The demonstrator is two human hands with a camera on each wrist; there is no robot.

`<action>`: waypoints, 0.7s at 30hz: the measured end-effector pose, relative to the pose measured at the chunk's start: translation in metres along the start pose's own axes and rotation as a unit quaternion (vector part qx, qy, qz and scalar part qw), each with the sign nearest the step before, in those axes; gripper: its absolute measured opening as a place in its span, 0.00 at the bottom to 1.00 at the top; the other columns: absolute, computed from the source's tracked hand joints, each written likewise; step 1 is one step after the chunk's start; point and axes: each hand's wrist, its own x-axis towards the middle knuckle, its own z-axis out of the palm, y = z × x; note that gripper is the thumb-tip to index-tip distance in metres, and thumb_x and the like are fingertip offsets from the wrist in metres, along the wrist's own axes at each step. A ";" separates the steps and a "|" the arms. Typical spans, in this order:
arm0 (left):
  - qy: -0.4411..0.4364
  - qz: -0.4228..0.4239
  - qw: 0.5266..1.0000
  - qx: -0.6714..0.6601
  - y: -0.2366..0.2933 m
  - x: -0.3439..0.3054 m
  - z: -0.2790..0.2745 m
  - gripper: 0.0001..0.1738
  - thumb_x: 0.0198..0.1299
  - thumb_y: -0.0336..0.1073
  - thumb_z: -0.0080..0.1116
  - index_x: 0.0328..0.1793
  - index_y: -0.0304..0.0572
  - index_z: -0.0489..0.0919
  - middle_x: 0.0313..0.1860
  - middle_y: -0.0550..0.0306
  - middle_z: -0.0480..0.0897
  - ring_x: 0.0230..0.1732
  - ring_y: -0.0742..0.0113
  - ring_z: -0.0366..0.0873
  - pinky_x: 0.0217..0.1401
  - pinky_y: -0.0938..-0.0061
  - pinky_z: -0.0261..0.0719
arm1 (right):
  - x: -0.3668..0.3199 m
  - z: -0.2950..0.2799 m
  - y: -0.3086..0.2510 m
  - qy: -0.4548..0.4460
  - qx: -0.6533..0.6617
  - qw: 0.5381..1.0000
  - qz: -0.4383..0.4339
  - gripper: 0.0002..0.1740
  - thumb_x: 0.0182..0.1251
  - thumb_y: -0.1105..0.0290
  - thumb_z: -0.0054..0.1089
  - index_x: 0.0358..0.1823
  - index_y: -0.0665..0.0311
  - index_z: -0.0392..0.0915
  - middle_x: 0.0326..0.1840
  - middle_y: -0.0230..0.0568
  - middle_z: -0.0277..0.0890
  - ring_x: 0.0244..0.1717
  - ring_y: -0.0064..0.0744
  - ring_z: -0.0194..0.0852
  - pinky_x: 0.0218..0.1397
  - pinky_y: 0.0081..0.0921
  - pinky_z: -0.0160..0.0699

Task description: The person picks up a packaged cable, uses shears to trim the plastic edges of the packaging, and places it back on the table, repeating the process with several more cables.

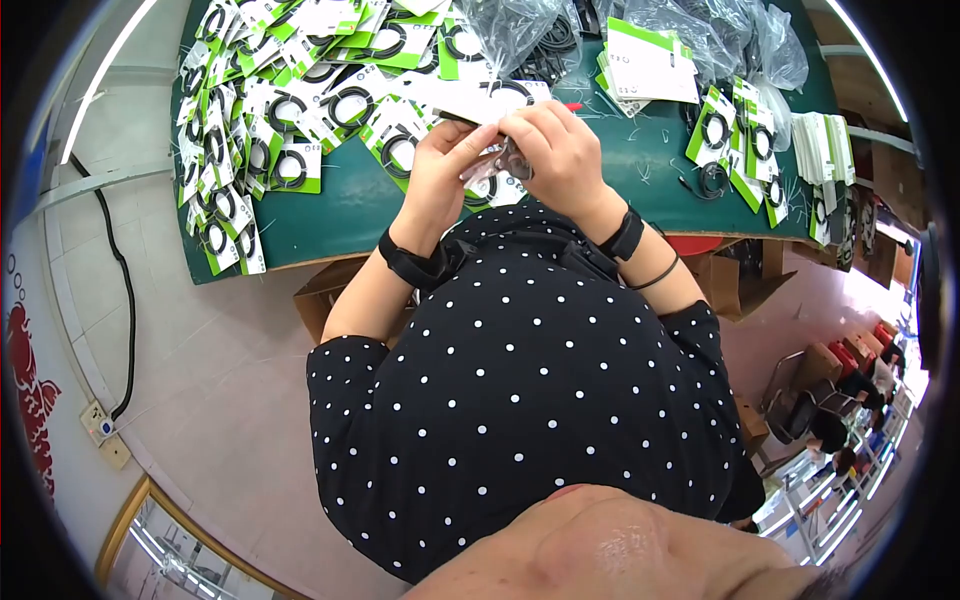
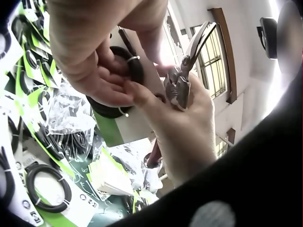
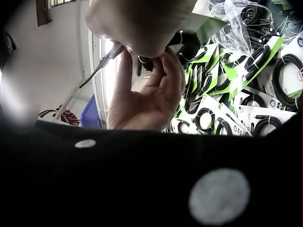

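Both hands meet in front of the chest, over the near edge of the green table (image 1: 350, 215). My left hand (image 1: 440, 165) grips a black coiled cable (image 2: 136, 71), its fingers curled through and round the loop in the left wrist view. White ties bind the coil, which lies against a white and green card (image 2: 135, 127). My right hand (image 1: 562, 155) holds silver-jawed pliers (image 2: 180, 87) against the palm, jaws pointing away from the card. A red handle (image 2: 154, 155) shows below that hand. Its thumb and fingertips meet the coil beside the left fingers.
Many carded black cables (image 1: 290, 110) lie heaped on the left of the table. Clear plastic bags (image 1: 520, 35) with loose cables sit at the back. A stack of cards (image 1: 650, 65) is beyond the right hand, and more carded cables (image 1: 715, 130) lie to the right.
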 end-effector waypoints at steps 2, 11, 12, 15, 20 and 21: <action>-0.004 -0.009 1.000 -0.024 0.001 0.001 -0.006 0.12 0.60 0.28 0.60 0.48 0.28 0.75 0.45 0.50 0.81 0.46 0.66 0.80 0.51 0.74 0.79 | 0.002 0.000 -0.001 -0.017 0.007 1.000 -0.019 0.22 0.43 0.76 0.69 0.44 0.60 0.76 0.38 0.40 0.77 0.37 0.44 0.75 0.38 0.32 0.77; 0.013 0.118 0.990 0.082 -0.001 -0.005 -0.017 0.13 0.58 0.24 0.61 0.48 0.26 0.76 0.45 0.48 0.82 0.46 0.65 0.81 0.49 0.75 0.79 | 0.003 -0.029 0.003 -0.121 0.041 0.990 0.059 0.23 0.48 0.61 0.71 0.45 0.61 0.76 0.40 0.40 0.78 0.40 0.41 0.78 0.40 0.30 0.77; 0.010 0.132 0.987 0.093 -0.001 -0.005 -0.018 0.13 0.57 0.23 0.62 0.48 0.26 0.76 0.44 0.48 0.82 0.45 0.66 0.81 0.49 0.75 0.79 | 0.003 -0.033 0.003 -0.156 0.031 0.985 0.073 0.25 0.48 0.57 0.71 0.45 0.62 0.76 0.40 0.40 0.78 0.39 0.40 0.78 0.40 0.29 0.77; 0.003 0.160 0.981 0.114 -0.001 -0.005 -0.018 0.14 0.55 0.21 0.63 0.47 0.25 0.76 0.44 0.48 0.82 0.45 0.66 0.81 0.49 0.76 0.79 | 0.005 -0.040 0.001 -0.203 0.003 0.975 0.095 0.28 0.49 0.50 0.71 0.45 0.63 0.76 0.39 0.40 0.79 0.38 0.39 0.78 0.39 0.29 0.77; -0.001 0.135 0.982 0.130 0.002 -0.007 -0.017 0.13 0.54 0.21 0.64 0.46 0.24 0.77 0.43 0.48 0.82 0.45 0.66 0.81 0.49 0.77 0.79 | 0.009 -0.042 -0.002 -0.240 -0.057 0.962 0.118 0.34 0.49 0.40 0.66 0.44 0.64 0.77 0.36 0.40 0.78 0.35 0.38 0.79 0.37 0.28 0.78; -0.005 0.138 0.981 0.133 0.001 -0.007 -0.017 0.13 0.54 0.21 0.64 0.46 0.24 0.77 0.43 0.48 0.82 0.44 0.67 0.81 0.49 0.77 0.79 | 0.009 -0.042 -0.003 -0.247 -0.069 0.959 0.121 0.35 0.49 0.39 0.65 0.44 0.65 0.77 0.35 0.40 0.78 0.34 0.38 0.79 0.37 0.29 0.78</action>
